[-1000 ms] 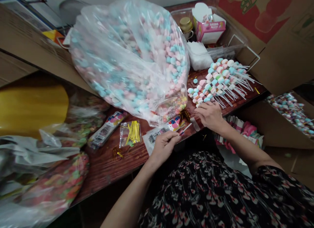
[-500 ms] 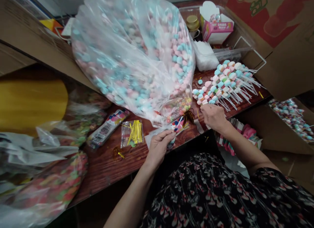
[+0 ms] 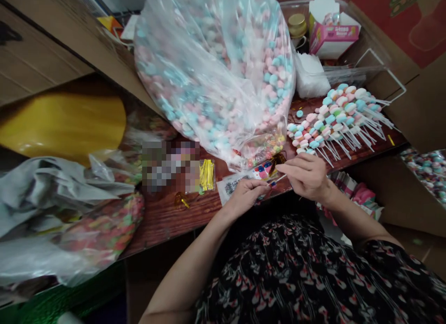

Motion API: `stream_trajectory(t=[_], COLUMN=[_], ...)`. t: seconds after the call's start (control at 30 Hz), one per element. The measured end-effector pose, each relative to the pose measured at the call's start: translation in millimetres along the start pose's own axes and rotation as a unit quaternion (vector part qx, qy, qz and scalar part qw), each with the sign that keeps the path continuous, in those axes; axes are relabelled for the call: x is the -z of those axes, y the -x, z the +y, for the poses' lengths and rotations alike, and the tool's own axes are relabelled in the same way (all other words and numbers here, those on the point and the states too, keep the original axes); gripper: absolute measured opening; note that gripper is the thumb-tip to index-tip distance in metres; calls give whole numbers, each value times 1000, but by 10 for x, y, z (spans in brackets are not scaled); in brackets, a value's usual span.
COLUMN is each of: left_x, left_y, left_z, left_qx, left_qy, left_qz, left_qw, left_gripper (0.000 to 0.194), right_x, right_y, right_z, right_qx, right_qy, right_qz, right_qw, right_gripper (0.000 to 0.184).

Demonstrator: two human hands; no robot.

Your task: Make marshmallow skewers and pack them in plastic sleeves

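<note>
My left hand (image 3: 249, 196) is closed in a pinch at the table's front edge. It holds a candy stick in a printed wrapper, most of it hidden under the fingers. The white stick (image 3: 279, 179) pokes out to the right and meets the fingertips of my right hand (image 3: 308, 178). Those fingers are pressed together; whether they grip the stick or something thin beside it, I cannot tell. Just behind the hands lie a flat printed wrapper (image 3: 232, 184) and a bunch of gold twist ties (image 3: 278, 160). Marshmallow skewers (image 3: 337, 117) with white sticks are heaped beyond my right hand.
A huge clear bag of pastel marshmallows (image 3: 216, 82) fills the back of the table. Left are a packet of yellow twist ties (image 3: 207, 174) and bags of colourful candy (image 3: 114, 226). A pink box (image 3: 332, 38) stands back right; cardboard boxes (image 3: 414, 96) flank the table.
My right hand has moved from the skewer heap's near edge to the stick by my left hand. The left hand's stick has tilted towards the right. The whole view has shifted.
</note>
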State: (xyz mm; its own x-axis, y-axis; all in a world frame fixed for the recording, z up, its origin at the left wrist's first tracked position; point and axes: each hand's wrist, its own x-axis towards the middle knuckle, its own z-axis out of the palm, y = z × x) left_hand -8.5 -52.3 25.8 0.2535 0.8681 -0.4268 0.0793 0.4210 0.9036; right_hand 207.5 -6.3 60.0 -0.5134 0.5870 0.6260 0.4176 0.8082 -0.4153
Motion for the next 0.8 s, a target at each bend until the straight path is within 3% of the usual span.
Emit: stream_trajectory(t=[0.07,0.13,0.2,0.27,0.37,0.43,0.5,0.57,0.63,0.73,0.8], left_x=[43,75,87,74,15,-26,-57,-76,-91,-112,-124], left_y=[92,171,220,239,243,248,250,240,213,169,157], left_z=[44,93,133,152,135,93,36,-17,-49,-43,-20], left_qx=[33,40,-20,-125,-242,-260,-241,-191,-128,-51,-21], left_qy=[44,106,135,92,-39,-74,-51,19,121,250,287], left_qz=[-22,-19,38,88,79,77,91,108,137,182,193], left_qw=[998,993,990,984,966,960,965,975,975,950,938], left_gripper=[16,20,20,16,10,12,12,13,16,24,27], right_x=[94,103,15,-133,-341,-409,-422,-404,-384,-385,-410], right_y=[-70,-112,-105,-58,20,53,73,93,122,182,229], right_z=[102,160,143,48,-149,-236,-261,-248,-228,-220,-235], right_qx=[-30,-113,-217,-302,-375,-400,-400,-370,-310,-158,-49], right_qy=[-7,-35,-101,-210,-373,-439,-469,-458,-391,-184,-27], right_qz=[11,32,41,8,-60,-83,-105,-131,-136,-102,-80], right_qw=[999,992,970,930,847,800,780,798,856,965,995], right_gripper=[28,23,19,15,5,7,9,7,3,15,20])
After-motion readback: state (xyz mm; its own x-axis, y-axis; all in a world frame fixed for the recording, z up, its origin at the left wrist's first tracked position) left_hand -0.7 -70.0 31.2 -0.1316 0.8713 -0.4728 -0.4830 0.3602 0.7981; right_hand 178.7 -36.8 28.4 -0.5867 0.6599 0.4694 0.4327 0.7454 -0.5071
